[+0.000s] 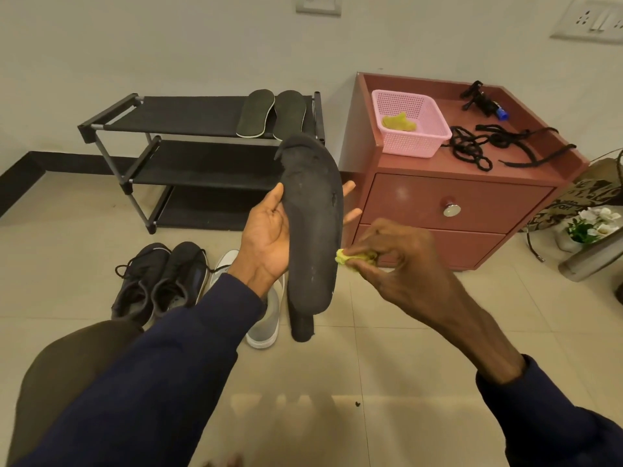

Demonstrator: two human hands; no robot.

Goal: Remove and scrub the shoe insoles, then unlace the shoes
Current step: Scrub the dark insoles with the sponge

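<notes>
Left hand (pixel 266 237) holding insole (pixel 313 230), right (pixel 404 264) pinching cloth (pixel 344 257)

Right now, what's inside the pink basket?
One crumpled yellow-green cloth lies in the basket. Its near wall covers the front of the floor, so anything small there can't be seen.

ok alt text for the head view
The left hand holds a dark insole upright while the right hand pinches a yellow-green cloth at its edge. Behind: a shoe rack bearing two insoles, shoes on the floor, a cabinet with pink basket and laces.
</notes>
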